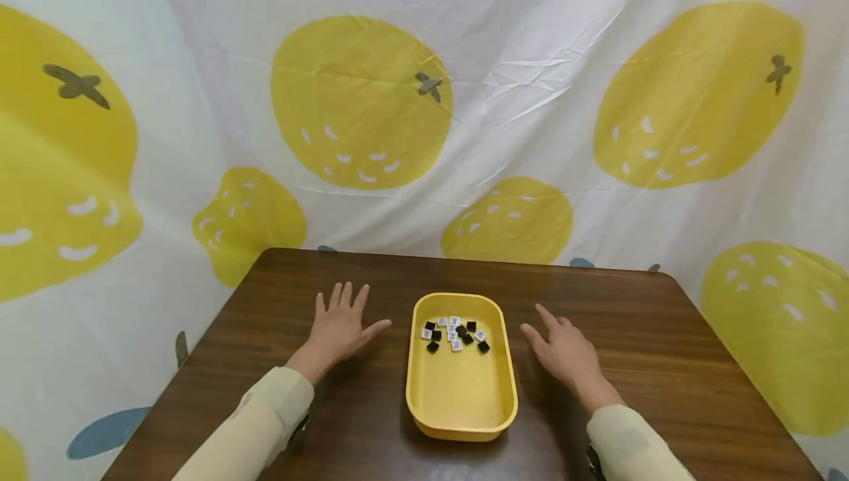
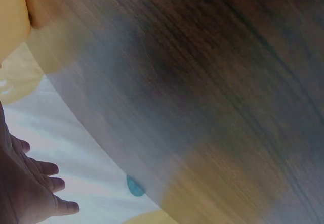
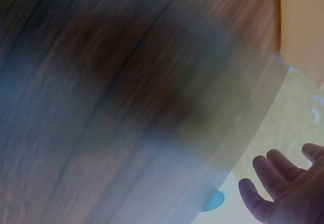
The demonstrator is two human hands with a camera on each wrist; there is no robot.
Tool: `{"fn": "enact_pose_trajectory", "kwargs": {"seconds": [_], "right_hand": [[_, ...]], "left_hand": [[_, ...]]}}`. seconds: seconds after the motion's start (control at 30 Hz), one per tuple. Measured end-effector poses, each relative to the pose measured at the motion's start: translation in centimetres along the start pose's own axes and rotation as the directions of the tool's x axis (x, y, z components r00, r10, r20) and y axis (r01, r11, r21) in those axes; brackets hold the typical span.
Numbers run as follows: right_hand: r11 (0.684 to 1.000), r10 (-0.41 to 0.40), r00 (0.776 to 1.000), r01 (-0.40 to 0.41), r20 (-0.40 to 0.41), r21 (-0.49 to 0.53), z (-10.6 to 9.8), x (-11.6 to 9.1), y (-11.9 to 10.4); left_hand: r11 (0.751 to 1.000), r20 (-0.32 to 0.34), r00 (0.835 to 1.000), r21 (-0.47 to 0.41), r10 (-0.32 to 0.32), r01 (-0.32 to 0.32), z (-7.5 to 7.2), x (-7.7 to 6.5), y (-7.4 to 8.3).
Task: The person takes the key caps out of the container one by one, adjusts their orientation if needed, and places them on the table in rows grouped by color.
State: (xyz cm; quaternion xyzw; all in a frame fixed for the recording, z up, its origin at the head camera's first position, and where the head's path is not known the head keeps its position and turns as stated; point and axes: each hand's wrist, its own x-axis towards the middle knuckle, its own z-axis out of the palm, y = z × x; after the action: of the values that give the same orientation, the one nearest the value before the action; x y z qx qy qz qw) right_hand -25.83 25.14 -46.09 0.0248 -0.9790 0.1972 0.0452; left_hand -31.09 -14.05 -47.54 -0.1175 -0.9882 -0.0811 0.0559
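Note:
A yellow tray stands on the table in the middle of the head view. Toward its far end lie several small white tiles with dark marks, mixed with several small black tiles. To the left of the tray is my left hand, palm down with fingers spread, holding nothing. On the other side my right hand is apart from the tray, its index finger and thumb extended and its other fingers partly bent. Both wrist views show empty hands, with the tray's side at the upper corner of each.
The brown wooden table extends around the tray on all sides. Behind it hangs a white cloth printed with large yellow lemons, which also runs along the left and right sides.

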Motion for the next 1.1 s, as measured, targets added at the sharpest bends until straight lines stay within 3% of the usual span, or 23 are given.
{"fn": "enact_pose_trajectory", "kwargs": {"seconds": [0.27, 0.6, 0.77, 1.1], "right_hand": [[0.994, 0.001, 0.999, -0.005, 0.034, 0.113, 0.2, -0.2, -0.8], [0.968, 0.013, 1.000, -0.018, 0.022, 0.249, 0.7, -0.5, -1.9], [0.952, 0.024, 1.000, -0.027, 0.014, 0.306, 1.0, -0.4, -2.6], [0.925, 0.056, 0.998, -0.054, 0.006, 0.377, 2.0, -0.4, -3.6]], "left_hand": [[0.999, -0.038, 0.999, -0.047, 0.015, -0.017, -0.1, 0.2, 0.6], [0.985, -0.068, 0.994, -0.144, 0.090, -0.099, -0.5, 0.6, 2.6], [0.971, -0.065, 0.990, -0.199, 0.122, -0.133, -0.6, 0.6, 3.6], [0.924, -0.136, 0.969, -0.301, 0.204, -0.237, -0.6, 0.9, 6.2]]}}
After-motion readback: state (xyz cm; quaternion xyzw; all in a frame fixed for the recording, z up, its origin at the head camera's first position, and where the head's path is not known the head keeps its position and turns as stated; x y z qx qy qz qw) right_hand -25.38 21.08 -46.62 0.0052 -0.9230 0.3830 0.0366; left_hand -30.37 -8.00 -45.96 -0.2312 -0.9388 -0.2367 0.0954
